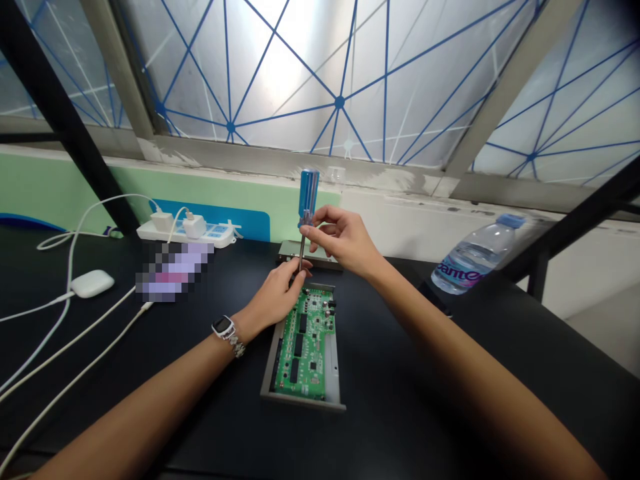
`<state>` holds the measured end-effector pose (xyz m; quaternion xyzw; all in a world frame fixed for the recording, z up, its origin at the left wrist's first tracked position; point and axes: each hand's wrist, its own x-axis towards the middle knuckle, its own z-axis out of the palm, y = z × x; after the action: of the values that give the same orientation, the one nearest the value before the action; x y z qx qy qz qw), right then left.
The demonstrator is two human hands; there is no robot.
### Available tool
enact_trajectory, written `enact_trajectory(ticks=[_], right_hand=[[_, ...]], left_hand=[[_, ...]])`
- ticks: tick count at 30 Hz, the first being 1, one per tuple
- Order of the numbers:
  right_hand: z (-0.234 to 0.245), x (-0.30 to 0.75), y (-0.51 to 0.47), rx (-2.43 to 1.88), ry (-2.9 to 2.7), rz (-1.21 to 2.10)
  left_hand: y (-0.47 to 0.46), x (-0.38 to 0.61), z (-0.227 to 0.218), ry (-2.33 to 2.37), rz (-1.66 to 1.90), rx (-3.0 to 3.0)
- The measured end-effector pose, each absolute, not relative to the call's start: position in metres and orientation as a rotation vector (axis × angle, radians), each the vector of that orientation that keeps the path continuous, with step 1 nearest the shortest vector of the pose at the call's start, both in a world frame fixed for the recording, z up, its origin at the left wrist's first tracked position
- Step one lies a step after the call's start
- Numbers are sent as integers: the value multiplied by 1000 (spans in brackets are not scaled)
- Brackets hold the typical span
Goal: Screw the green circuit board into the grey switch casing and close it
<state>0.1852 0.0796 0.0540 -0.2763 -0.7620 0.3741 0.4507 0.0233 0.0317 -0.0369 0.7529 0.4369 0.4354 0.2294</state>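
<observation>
An upright screwdriver point(309, 190) with a clear blue handle and a metal shaft stands over the far end of an open metal case. My right hand point(345, 240) pinches it where the handle meets the shaft. The thumb and fingers of my left hand point(275, 293) close around the low end of the shaft, hiding the tip. Inside the case point(331, 367) lies a green circuit board point(313, 343) with black chips; my left hand covers its far left corner. A watch point(223, 325) is on my left wrist.
Behind my hands lies a flat grey metal piece point(287, 250). On the left are a white power strip point(220, 235) with chargers, a pixelated object point(175, 272), a white case point(93, 284) and loose cables. A water bottle point(475, 257) leans at the right, near a black frame bar.
</observation>
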Motion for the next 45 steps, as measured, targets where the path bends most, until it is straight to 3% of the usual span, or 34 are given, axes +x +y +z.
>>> enact_trajectory(ticks=[15,35,45], right_hand=[[48,171,65,-787,-1787,693],[40,169,68,-757,-1719,700],[42,173,73,-691,-1744,734]], left_hand=[[29,26,-39,1316,1290,2045],[28,25,-35,1368,1274,2147],[33,4,-15,1182,1258,2083]])
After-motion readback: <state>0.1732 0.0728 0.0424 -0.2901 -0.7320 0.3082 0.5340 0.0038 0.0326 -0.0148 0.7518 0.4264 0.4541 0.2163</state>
